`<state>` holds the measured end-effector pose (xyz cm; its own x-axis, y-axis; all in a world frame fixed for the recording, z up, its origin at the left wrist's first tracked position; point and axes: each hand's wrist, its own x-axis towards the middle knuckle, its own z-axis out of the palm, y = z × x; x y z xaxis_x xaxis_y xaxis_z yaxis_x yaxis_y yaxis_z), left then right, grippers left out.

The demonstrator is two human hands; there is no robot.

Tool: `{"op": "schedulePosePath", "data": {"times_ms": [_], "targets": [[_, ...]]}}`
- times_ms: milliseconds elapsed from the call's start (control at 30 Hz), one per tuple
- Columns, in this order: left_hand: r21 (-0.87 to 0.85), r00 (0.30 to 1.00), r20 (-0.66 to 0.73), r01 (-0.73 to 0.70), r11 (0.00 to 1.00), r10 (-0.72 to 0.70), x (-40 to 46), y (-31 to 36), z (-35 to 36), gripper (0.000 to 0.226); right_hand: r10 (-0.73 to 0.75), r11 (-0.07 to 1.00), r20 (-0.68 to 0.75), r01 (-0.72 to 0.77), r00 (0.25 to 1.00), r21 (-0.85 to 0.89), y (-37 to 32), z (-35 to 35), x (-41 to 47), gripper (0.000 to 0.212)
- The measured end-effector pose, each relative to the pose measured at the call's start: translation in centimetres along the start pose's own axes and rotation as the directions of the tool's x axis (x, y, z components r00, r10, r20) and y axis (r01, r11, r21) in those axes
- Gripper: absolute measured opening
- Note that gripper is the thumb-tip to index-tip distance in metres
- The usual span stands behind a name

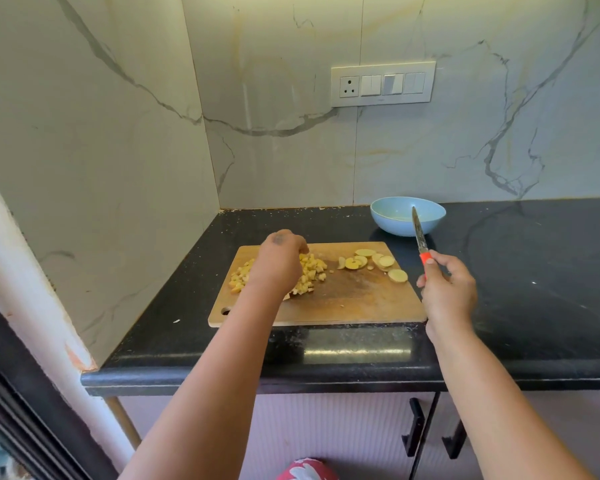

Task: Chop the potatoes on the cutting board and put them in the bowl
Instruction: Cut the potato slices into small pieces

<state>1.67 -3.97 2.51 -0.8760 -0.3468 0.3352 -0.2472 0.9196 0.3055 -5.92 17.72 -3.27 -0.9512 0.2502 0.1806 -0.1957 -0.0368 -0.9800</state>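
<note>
A wooden cutting board (343,303) lies on the black counter. On its left part sits a pile of diced potato (312,270). My left hand (279,263) is over that pile with its fingers curled down into the pieces; what it holds is hidden. Several round potato slices (378,261) lie on the board's right part. My right hand (445,289) grips the orange handle of a knife (419,237), blade pointing up and away, just off the board's right edge. A light blue bowl (430,216) stands behind the board, and I see no potato in it.
The black counter (534,289) runs to the right of the board. Marble walls close off the left side and the back. A switch panel (383,84) is on the back wall. Cabinet doors with black handles (414,431) are below the counter edge.
</note>
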Motion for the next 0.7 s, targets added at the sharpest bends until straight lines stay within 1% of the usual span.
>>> {"op": "schedulePosePath", "data": {"times_ms": [100,167,233,300,367,400,500,633,700], "targets": [[-0.031,0.999,0.034,-0.029,0.999,0.03,0.5,1.9,0.8,0.053,0.028,1.0,0.012,-0.028,1.0,0.004,-0.3,0.1,0.1,0.016],[-0.071,0.995,0.054,-0.075,0.995,0.079,0.8,3.5,1.7,0.048,0.045,0.999,-0.001,-0.045,0.999,0.0,-0.4,0.2,0.2,0.016],[-0.109,0.984,0.084,-0.148,0.983,0.157,1.3,5.4,3.1,0.038,0.052,0.999,-0.025,-0.052,0.998,0.011,-0.5,0.1,0.4,0.015],[-0.137,0.95,0.154,-0.25,0.958,0.27,1.6,7.6,4.1,0.035,0.055,0.998,-0.048,-0.054,0.997,0.03,-0.6,-0.1,0.5,0.016],[-0.137,0.898,0.222,-0.356,0.924,0.379,1.6,9.3,5.2,0.038,0.057,0.997,-0.057,-0.055,0.997,0.047,-0.6,-0.1,0.5,0.016],[-0.089,0.879,0.242,-0.402,0.912,0.411,1.6,9.7,5.7,0.039,0.06,0.997,-0.054,-0.058,0.997,0.053,-0.5,-0.1,0.4,0.016],[0.177,0.861,0.243,-0.493,0.852,0.447,1.5,10.3,6.9,0.036,0.065,0.996,-0.031,-0.063,0.997,0.06,-0.6,-0.1,0.4,0.018],[0.272,0.85,0.169,-0.527,0.805,0.499,1.2,10.5,7.3,0.032,0.041,0.999,0.005,-0.041,0.999,0.015,-0.7,-0.1,0.4,0.017],[0.305,0.849,0.173,-0.529,0.792,0.5,1.1,10.7,7.4,0.036,0.03,1.0,0.012,-0.03,0.999,0.0,-0.7,-0.1,0.3,0.017]]}}
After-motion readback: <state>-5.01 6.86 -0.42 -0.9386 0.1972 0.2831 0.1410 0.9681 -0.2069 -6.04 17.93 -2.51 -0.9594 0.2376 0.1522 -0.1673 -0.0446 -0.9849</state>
